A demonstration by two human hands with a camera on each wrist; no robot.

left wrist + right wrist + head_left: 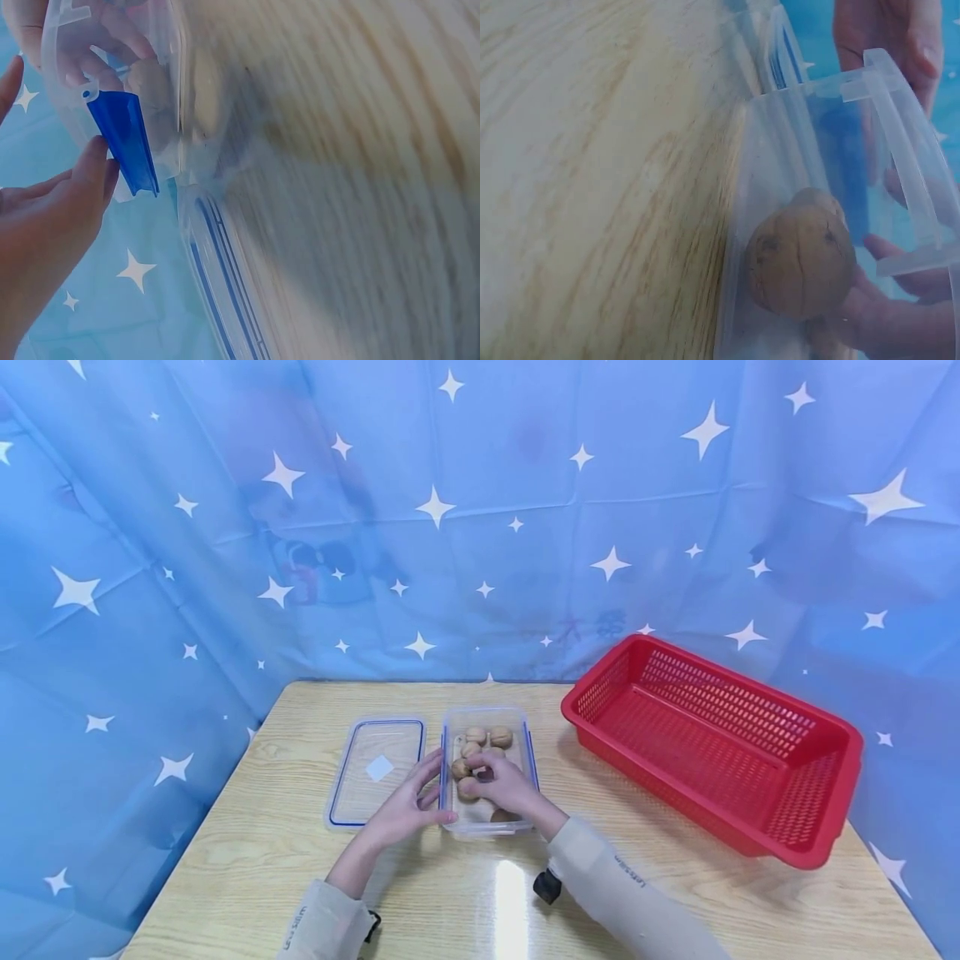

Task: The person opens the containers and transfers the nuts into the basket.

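A clear plastic box [480, 828] with blue side latches stands open-topped on the table, several walnuts [501, 737] inside. My right hand [510, 787] reaches into it from the right, thumb and fingers curled around a walnut [461, 768] near the left wall; the fingers partly hide it. At the box's left side is my left hand [408, 810], fingers spread and thumb by the near corner. In the left wrist view a digit touches the hanging blue latch [127, 142]. One walnut [801, 262] lies close to the near wall in the right wrist view.
The box's clear lid [378, 797], with a blue seal and a white square label, lies left of the box. A red perforated basket [697, 760] stands at the right. A blue star-patterned curtain [480, 568] hangs behind the wooden table [262, 827].
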